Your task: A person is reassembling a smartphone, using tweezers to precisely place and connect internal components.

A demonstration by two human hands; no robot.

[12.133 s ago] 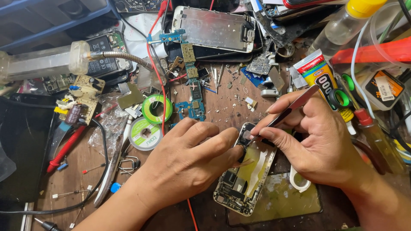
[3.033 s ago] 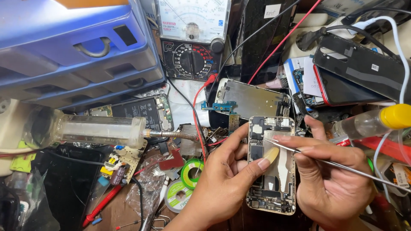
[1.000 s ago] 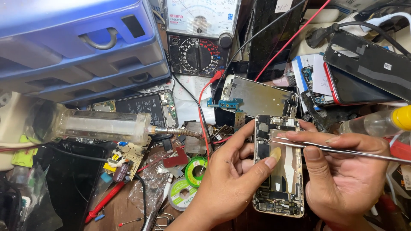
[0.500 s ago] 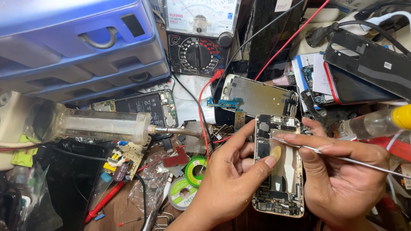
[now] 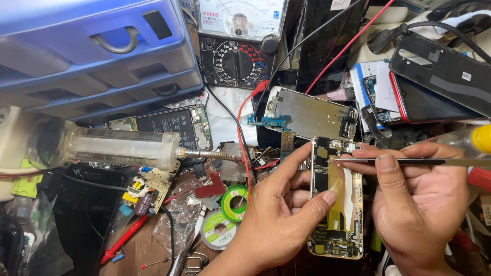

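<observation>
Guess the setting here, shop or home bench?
Most likely a phone repair workbench, probably a shop. An analog multimeter stands at the back, solder spools lie among loose boards, and the left hand steadies an opened phone frame while the right hand works tweezers into it.

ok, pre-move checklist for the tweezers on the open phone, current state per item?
1. Left hand grips the opened phone, thumb across its middle: ok.
2. Right hand pinches the tweezers between thumb and forefinger: ok.
3. Tweezer tip sits at the phone's upper end, near the top edge: ok.
4. Whether the tip holds a part: cannot tell, too small.
5. Space around the phone: not ok, a loose metal phone frame lies right above it and the red probe lead runs close beside the left hand.
6. Phone lying flat on the bench: cannot tell, hands hide its underside.
</observation>
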